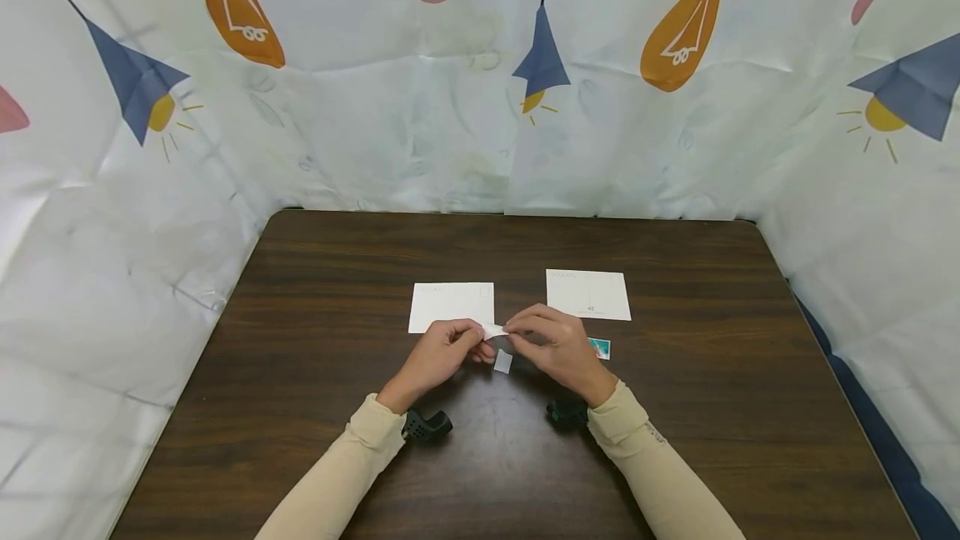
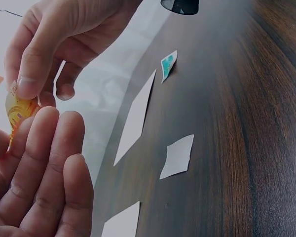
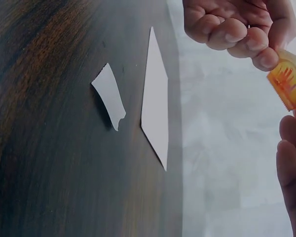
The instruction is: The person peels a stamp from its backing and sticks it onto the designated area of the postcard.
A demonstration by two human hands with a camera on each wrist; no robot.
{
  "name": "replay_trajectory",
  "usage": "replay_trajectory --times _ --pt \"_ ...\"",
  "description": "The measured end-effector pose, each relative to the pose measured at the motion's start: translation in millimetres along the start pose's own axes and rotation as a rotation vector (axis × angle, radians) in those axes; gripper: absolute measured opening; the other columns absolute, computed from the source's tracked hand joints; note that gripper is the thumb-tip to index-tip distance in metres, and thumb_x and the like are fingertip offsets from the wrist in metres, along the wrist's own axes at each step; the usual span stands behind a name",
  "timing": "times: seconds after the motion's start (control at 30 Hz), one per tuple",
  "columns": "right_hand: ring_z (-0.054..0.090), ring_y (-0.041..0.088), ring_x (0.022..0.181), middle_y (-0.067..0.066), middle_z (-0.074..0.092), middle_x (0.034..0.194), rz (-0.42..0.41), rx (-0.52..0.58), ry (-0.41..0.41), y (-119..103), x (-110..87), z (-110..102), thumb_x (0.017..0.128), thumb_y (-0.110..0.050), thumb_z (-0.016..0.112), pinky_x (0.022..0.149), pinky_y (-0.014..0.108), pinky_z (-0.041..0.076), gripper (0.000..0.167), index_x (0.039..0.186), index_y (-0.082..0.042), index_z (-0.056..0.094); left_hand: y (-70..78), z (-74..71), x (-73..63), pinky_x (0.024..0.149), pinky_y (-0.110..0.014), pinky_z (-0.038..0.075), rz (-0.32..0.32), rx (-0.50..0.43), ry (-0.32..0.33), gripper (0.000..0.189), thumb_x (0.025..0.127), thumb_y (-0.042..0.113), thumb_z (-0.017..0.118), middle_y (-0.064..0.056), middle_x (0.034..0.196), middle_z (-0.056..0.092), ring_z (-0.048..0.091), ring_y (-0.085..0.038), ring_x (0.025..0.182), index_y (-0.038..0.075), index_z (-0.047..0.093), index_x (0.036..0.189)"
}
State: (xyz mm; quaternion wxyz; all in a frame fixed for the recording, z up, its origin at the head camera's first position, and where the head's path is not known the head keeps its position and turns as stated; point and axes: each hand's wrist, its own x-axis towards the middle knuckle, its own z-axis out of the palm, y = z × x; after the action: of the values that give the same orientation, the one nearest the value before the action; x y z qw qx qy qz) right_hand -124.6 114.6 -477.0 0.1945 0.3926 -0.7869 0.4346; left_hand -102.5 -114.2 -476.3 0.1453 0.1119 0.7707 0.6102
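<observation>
Both hands meet over the table and hold one small stamp (image 1: 492, 331) between them. Its white back shows in the head view, while both wrist views show an orange-yellow face with toothed edges (image 3: 287, 79). My left hand (image 1: 450, 344) pinches one end between thumb and index finger, its other fingers lying fairly straight in the left wrist view. The right hand (image 1: 557, 346) pinches the opposite end with thumb and fingertips. Below the hands lies a small white piece of paper (image 1: 503, 362), one edge uneven. A teal stamp (image 1: 600, 348), partly hidden by the right hand, lies beside it.
Two white postcards lie beyond the hands, one at left (image 1: 450, 307) and one at right (image 1: 589, 294), with faint print. The dark wood table (image 1: 337, 290) has rounded far corners. A printed white cloth (image 1: 375, 140) hangs behind and at both sides.
</observation>
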Motion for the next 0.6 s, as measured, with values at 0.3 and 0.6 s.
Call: replay_trajectory --times 0.3,0.6 --pt "0.065 0.008 0.07 0.0 0.076 0.084 0.052 -0.061 0.022 3.3 3.2 5.6 0.091 -0.009 0.079 0.059 0.033 0.057 0.006 0.096 -0.012 0.079 -6.4 -1.1 0.0 0.083 -0.04 0.064 0.023 0.031 0.001 0.035 0.11 0.018 0.049 -0.019 0.101 0.078 0.078 -0.013 0.086 -0.009 0.071 0.113" --pt "0.071 0.009 0.07 0.004 0.08 0.087 0.2 -0.008 0.059 6.4 8.7 10.3 0.09 -0.007 0.079 0.062 0.028 0.06 0.006 0.095 -0.01 0.078 -7.9 -6.0 0.0 0.08 -0.035 0.064 0.05 0.164 0.07 0.029 0.107 0.019 0.056 -0.01 0.092 0.08 0.079 -0.024 0.086 -0.001 0.076 0.105"
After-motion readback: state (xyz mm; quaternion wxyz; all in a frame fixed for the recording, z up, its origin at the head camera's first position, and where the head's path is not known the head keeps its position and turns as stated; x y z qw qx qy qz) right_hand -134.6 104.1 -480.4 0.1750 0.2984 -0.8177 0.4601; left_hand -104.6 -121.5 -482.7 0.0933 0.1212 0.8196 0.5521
